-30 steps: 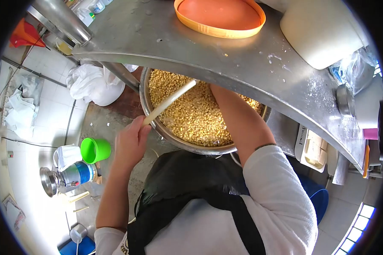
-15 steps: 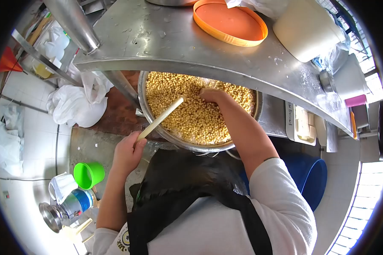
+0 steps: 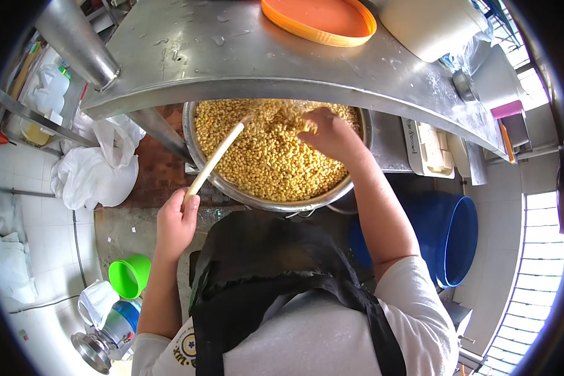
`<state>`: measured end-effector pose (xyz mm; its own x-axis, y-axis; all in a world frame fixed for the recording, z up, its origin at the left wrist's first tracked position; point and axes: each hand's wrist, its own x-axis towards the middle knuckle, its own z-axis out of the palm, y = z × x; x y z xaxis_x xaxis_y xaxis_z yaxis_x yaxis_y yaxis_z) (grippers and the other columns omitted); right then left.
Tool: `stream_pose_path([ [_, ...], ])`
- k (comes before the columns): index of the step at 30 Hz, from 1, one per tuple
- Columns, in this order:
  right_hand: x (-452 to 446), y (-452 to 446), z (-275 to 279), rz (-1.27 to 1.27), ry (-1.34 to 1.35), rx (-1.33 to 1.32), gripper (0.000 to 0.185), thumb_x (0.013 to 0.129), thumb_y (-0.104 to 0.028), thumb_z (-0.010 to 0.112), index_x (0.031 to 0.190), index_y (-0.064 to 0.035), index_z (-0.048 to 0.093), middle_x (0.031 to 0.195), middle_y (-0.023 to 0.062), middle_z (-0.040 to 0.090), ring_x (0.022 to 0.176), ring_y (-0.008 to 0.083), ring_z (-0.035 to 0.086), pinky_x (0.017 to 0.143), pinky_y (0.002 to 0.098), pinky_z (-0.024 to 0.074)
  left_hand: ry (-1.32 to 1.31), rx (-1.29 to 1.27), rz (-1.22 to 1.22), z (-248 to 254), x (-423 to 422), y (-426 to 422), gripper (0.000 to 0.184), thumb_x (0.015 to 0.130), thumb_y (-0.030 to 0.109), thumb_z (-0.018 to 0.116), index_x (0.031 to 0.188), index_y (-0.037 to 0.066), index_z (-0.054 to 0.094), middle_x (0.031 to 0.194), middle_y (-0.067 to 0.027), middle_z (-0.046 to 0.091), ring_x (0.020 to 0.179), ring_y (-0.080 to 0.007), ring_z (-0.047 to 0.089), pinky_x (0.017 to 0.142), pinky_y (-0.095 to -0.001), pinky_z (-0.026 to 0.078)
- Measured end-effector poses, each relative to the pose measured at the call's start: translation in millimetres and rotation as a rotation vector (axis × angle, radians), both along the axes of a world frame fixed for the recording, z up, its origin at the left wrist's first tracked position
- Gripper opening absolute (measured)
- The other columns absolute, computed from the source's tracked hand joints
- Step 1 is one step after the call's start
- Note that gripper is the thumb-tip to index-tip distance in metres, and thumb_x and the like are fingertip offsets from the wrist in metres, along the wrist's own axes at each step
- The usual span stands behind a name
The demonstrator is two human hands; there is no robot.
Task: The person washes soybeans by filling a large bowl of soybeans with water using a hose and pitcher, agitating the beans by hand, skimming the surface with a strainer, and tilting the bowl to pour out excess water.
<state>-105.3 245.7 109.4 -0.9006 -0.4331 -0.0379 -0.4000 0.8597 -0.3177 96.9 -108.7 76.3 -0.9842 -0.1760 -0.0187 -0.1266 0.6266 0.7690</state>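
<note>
A wide round metal pot (image 3: 197, 153) full of yellow kernels (image 3: 276, 166) stands partly under the steel table's edge. My left hand (image 3: 177, 222) is wrapped round the lower end of a pale stick (image 3: 214, 160), whose upper end leans over the kernels at the pot's left side. Over the right part of the pot is my right hand (image 3: 332, 135), fingers spread and holding nothing, just above the kernels. Some kernels look blurred by motion near the table edge, left of this hand.
The steel table (image 3: 232, 62) crosses above the pot, bearing an orange lid (image 3: 319, 19) and a white bucket (image 3: 426, 25). A tray of pale blocks (image 3: 431, 150) and a blue barrel (image 3: 442, 235) are at right. White bags (image 3: 100, 172) and a green bucket (image 3: 130, 277) are at left.
My right hand has come up out of the kernels, and its fingers have opened. The left hand still grips the stick. The camera view has shifted.
</note>
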Motion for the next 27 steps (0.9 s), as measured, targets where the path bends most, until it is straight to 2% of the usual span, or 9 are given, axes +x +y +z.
stream_pose_path([
  [2, 18, -4, -16, 0.110, -0.036, -0.103, 0.056, 0.092, -0.039, 0.079, 0.135, -0.0055, 0.068, 0.138, 0.0203, 0.064, 0.126, 0.0369, 0.064, 0.109, 0.0467, 0.0510, 0.014, -0.007, -0.010, -2, -13, 6, 0.030, 0.105, 0.025, 0.066, 0.119, -0.001, 0.069, 0.088, -0.0191, 0.070, 0.076, -0.0334, 0.069, 0.071, -0.0416, 0.054],
  [7, 58, -54, -33, 0.173, -0.217, 0.139, 0.077, 0.085, -0.046, 0.079, 0.150, -0.0117, 0.055, 0.145, 0.0186, 0.060, 0.137, 0.0367, 0.057, 0.113, 0.0500, 0.0497, 0.115, -0.088, 0.010, -14, -66, 15, 0.047, 0.104, 0.029, 0.066, 0.142, 0.003, 0.058, 0.103, -0.0268, 0.074, 0.093, -0.0429, 0.073, 0.082, -0.0487, 0.056],
  [9, 41, -55, -54, 0.151, -0.258, 0.120, 0.072, 0.085, -0.043, 0.077, 0.146, -0.0087, 0.057, 0.144, 0.0211, 0.061, 0.136, 0.0377, 0.058, 0.112, 0.0497, 0.0494, 0.033, -0.128, -0.030, -2, -88, 23, 0.064, 0.104, 0.033, 0.064, 0.157, 0.005, 0.043, 0.112, -0.0313, 0.073, 0.107, -0.0463, 0.071, 0.093, -0.0536, 0.055],
  [11, 24, -58, -71, 0.135, -0.296, 0.103, 0.067, 0.086, -0.040, 0.075, 0.142, -0.0057, 0.059, 0.143, 0.0237, 0.062, 0.134, 0.0387, 0.060, 0.112, 0.0495, 0.0491, -0.055, -0.195, -0.052, -4, -105, 24, 0.068, 0.103, 0.034, 0.064, 0.160, 0.006, 0.039, 0.113, -0.0315, 0.072, 0.109, -0.0464, 0.071, 0.095, -0.0537, 0.054],
  [12, 19, -61, -76, 0.099, -0.323, 0.181, 0.063, 0.087, -0.036, 0.073, 0.142, -0.0068, 0.060, 0.142, 0.0206, 0.064, 0.132, 0.0372, 0.062, 0.109, 0.0500, 0.0518, -0.149, -0.257, -0.069, -6, -110, 24, 0.071, 0.103, 0.036, 0.063, 0.163, 0.007, 0.035, 0.114, -0.0316, 0.072, 0.110, -0.0465, 0.070, 0.098, -0.0537, 0.054],
  [13, 16, -62, -80, 0.064, -0.352, 0.260, 0.060, 0.089, -0.033, 0.070, 0.141, -0.0078, 0.060, 0.140, 0.0176, 0.067, 0.130, 0.0357, 0.065, 0.106, 0.0504, 0.0544, -0.165, -0.290, -0.058, -10, -113, 26, 0.062, 0.102, 0.033, 0.063, 0.156, 0.007, 0.046, 0.114, -0.0308, 0.072, 0.111, -0.0456, 0.070, 0.099, -0.0525, 0.054],
  [17, 21, -54, -91, 0.061, -0.289, 0.256, 0.056, 0.088, -0.029, 0.068, 0.139, -0.0062, 0.062, 0.137, 0.0175, 0.070, 0.123, 0.0351, 0.069, 0.102, 0.0486, 0.0571, -0.243, -0.327, -0.060, -18, -113, 29, 0.051, 0.101, 0.030, 0.062, 0.145, 0.007, 0.057, 0.114, -0.0293, 0.073, 0.111, -0.0442, 0.070, 0.098, -0.0525, 0.055],
  [19, 27, -46, -87, 0.115, -0.247, 0.209, 0.051, 0.087, -0.032, 0.068, 0.132, -0.0057, 0.069, 0.130, 0.0180, 0.073, 0.121, 0.0347, 0.070, 0.100, 0.0466, 0.0586, -0.136, -0.341, -0.007, -25, -109, 31, 0.041, 0.100, 0.029, 0.061, 0.134, 0.005, 0.064, 0.111, -0.0277, 0.074, 0.107, -0.0438, 0.071, 0.095, -0.0536, 0.056],
  [27, 37, -16, -90, 0.235, -0.231, 0.182, 0.040, 0.080, -0.035, 0.069, 0.105, -0.0053, 0.079, 0.110, 0.0193, 0.078, 0.107, 0.0359, 0.074, 0.095, 0.0461, 0.0593, -0.187, -0.371, 0.016, -14, -68, 64, 0.035, 0.102, 0.029, 0.058, 0.126, 0.004, 0.066, 0.100, -0.0273, 0.075, 0.099, -0.0458, 0.072, 0.088, -0.0554, 0.058],
])
